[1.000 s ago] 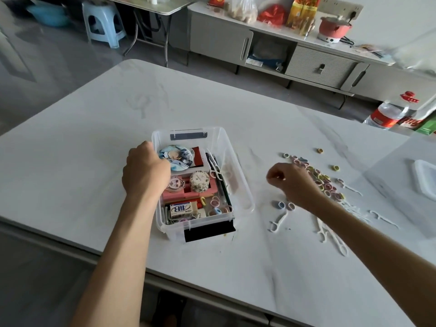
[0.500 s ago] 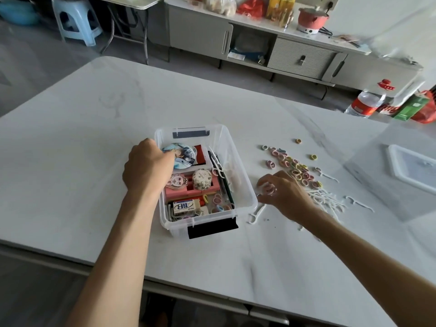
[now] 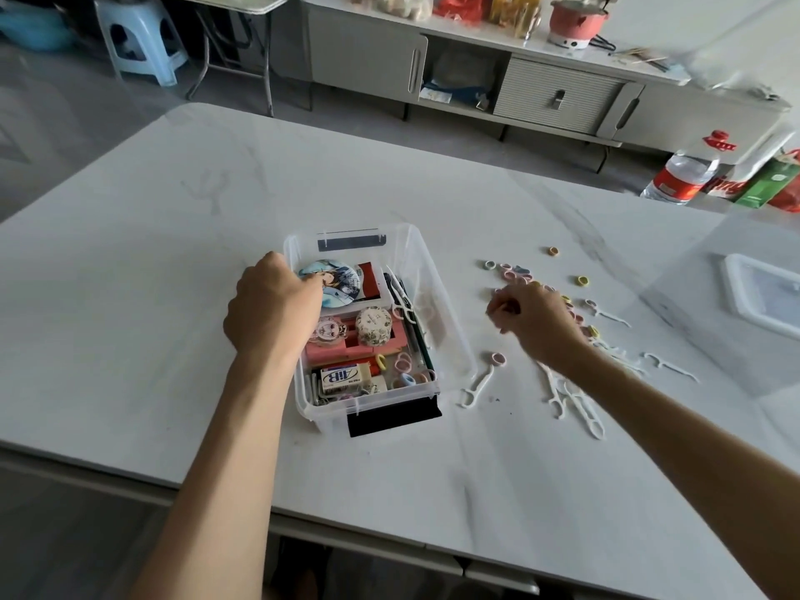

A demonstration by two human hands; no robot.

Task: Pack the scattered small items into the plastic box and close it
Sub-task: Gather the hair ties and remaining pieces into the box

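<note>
The desk [image 3: 389, 166] under both hands is smooth white stone or a stone look, with faint grey veins and a soft sheen. At the left hand [image 3: 272, 305], the plastic box [image 3: 450, 339] is clear, glossy plastic with a black matt latch [image 3: 391, 420]. Just beside that hand's fingertips a round badge [image 3: 342, 281] has a shiny printed face. Near the right hand [image 3: 537, 322], the floss picks [image 3: 478, 385] are smooth white plastic, and the small rings [image 3: 498, 358] look matt and soft, in pastel colours. Well right of that hand, the lid [image 3: 762, 296] is cloudy translucent plastic.
</note>
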